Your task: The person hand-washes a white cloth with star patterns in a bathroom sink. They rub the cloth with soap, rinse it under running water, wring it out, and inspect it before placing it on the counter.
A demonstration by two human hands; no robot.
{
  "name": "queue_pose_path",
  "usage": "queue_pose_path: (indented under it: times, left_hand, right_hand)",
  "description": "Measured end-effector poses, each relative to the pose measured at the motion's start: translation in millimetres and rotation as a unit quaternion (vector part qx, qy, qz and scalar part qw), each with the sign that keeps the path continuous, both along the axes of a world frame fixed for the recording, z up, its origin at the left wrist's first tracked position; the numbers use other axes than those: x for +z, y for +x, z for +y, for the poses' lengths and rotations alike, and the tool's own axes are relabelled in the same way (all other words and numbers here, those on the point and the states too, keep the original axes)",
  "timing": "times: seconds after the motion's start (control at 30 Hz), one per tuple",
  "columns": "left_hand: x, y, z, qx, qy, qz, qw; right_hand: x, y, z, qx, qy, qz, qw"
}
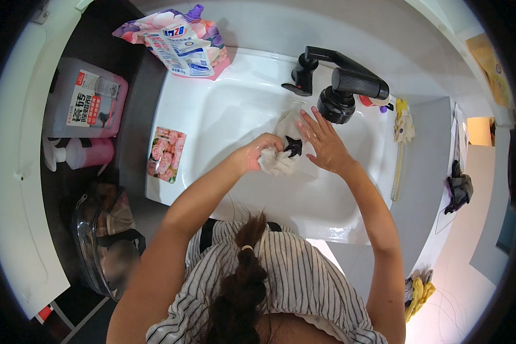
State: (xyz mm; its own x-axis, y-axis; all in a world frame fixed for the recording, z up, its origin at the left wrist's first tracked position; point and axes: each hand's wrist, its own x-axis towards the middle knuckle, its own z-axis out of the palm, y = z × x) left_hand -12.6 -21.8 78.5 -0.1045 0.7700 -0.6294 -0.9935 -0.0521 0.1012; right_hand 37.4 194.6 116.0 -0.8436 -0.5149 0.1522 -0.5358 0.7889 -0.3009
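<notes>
Bunched in my left hand (258,151) is a wet white cloth (279,162) with a black star-shaped patch (293,147). It is held over the white sink basin (223,112), and part of it stretches away towards the drain side. My right hand (329,146) is just right of the cloth, palm down, fingers spread and wet. Its fingertips lie close to the cloth's right edge; whether they touch it I cannot tell. Beyond that hand hangs the round nozzle (336,104) of the black faucet (303,73).
A pink detergent pouch (193,47) stands at the back-left sink corner. A rose-patterned card or packet (167,155) lies on the left rim. Left of the sink are a large jug (86,99), a pump bottle (88,152) and a clear bag (86,241). A yellow-white brush-like item (403,124) sits on the right rim.
</notes>
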Motion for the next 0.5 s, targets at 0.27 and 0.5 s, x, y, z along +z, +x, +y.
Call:
queue_pose_path:
  times: [0.27, 0.5]
  left_hand:
    - [18, -12, 15, -0.207, -0.012, 0.161, 0.965]
    - [22, -27, 35, -0.387, -0.087, 0.546, 0.738]
  right_hand:
    - [-10, -10, 9, 0.040, -0.029, 0.137, 0.989]
    - [-18, -14, 0, -0.028, 0.113, 0.003, 0.993]
